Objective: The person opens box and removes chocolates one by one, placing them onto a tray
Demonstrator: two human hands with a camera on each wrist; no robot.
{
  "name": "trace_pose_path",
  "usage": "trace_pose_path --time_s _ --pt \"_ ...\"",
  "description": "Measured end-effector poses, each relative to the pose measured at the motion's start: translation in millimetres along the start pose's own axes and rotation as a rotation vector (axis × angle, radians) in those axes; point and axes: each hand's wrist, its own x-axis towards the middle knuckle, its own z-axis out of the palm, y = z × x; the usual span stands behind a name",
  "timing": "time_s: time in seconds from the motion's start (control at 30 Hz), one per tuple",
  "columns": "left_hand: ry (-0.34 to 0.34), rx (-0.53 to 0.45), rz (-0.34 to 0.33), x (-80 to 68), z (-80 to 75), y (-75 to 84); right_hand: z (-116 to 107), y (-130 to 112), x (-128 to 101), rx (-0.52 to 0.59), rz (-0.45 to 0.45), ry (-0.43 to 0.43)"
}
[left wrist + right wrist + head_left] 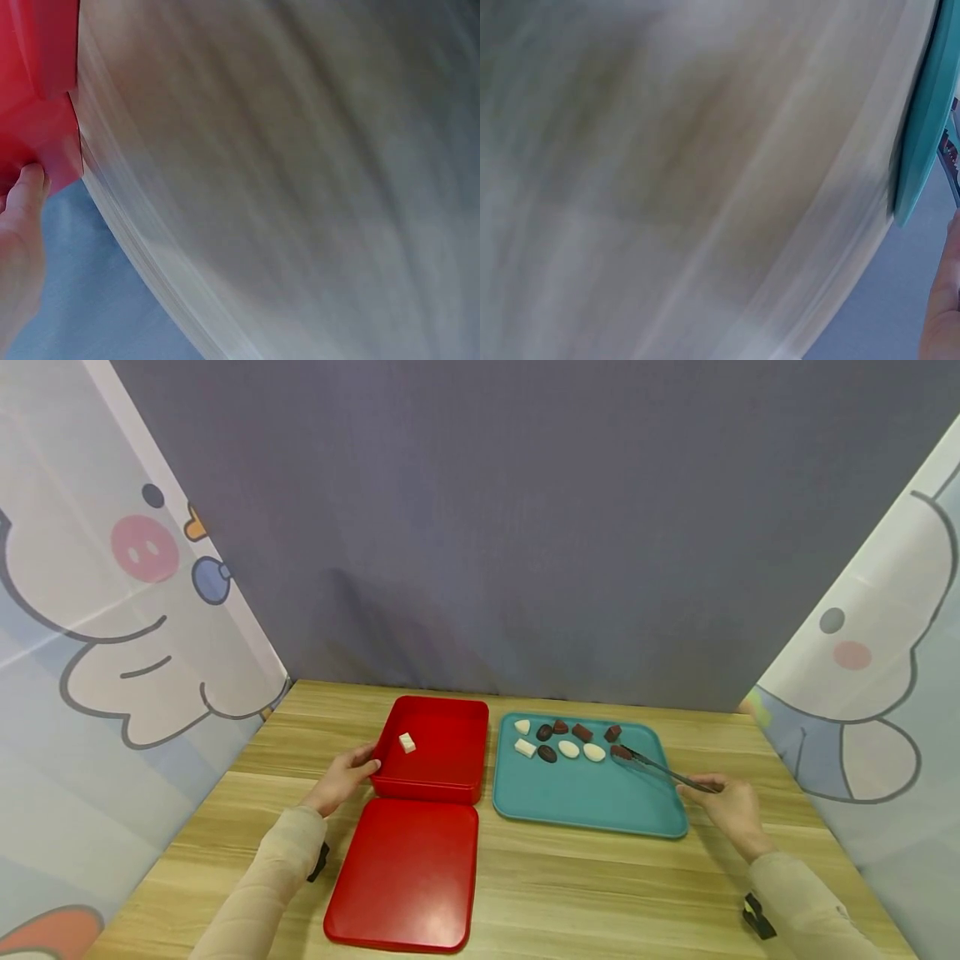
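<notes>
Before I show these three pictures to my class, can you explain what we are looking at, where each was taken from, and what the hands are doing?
There is no machine here: a person works with two bare hands and wears three cameras. The big picture comes from a head camera looking down at a wooden table. The two blurry ones come from wrist cameras, close to the table edge.

On the table are an open red box with one white piece inside, its red lid lying flat in front of it, and a teal tray with white and dark pieces.

The left hand holds the box's corner. The right hand holds tongs, whose tips are at a dark piece on the tray.
</notes>
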Motion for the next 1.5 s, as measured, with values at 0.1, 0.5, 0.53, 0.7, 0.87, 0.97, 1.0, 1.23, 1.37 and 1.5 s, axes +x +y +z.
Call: trace_pose_path --time_s 0.1,0.5,0.53,0.7,0.87,0.97,1.0,1.23,1.37,1.5 --pt "0.003 0.000 -0.002 0.5 0.4 -1.2 -0.5 -0.6 0.4 -0.005 0.004 -0.009" --pt "0.007 0.011 -0.010 0.0 -0.1 1.3 -1.8 -2.4 0.6 0.018 0.034 -0.055" --pt "0.008 0.012 -0.007 0.0 -0.2 1.5 -2.3 -2.9 0.3 0.025 0.037 -0.062" --pt "0.008 0.005 -0.004 -0.2 -0.5 0.8 -6.5 -5.4 -1.2 0.057 0.051 -0.102" --pt "-0.003 0.007 -0.012 0.1 -0.5 -1.3 -10.0 -8.2 -2.7 0.063 0.061 -0.131" --pt "-0.002 0.015 -0.016 0.4 0.1 -1.5 -11.8 -10.1 -3.1 0.073 0.070 -0.120" --pt "-0.002 0.014 -0.015 0.6 0.3 -1.3 -12.6 -10.8 -3.0 0.076 0.071 -0.111" --pt "0.005 0.024 -0.006 0.7 -1.0 0.5 -19.5 -17.7 -1.0 0.089 0.037 -0.079" --pt "-0.012 0.018 -0.006 -0.5 -1.4 0.2 -21.1 -26.6 0.6 0.106 0.029 -0.094" --pt "-0.010 0.012 -0.008 -0.2 -1.3 -0.8 -20.6 -41.9 2.0 0.138 0.022 -0.121"
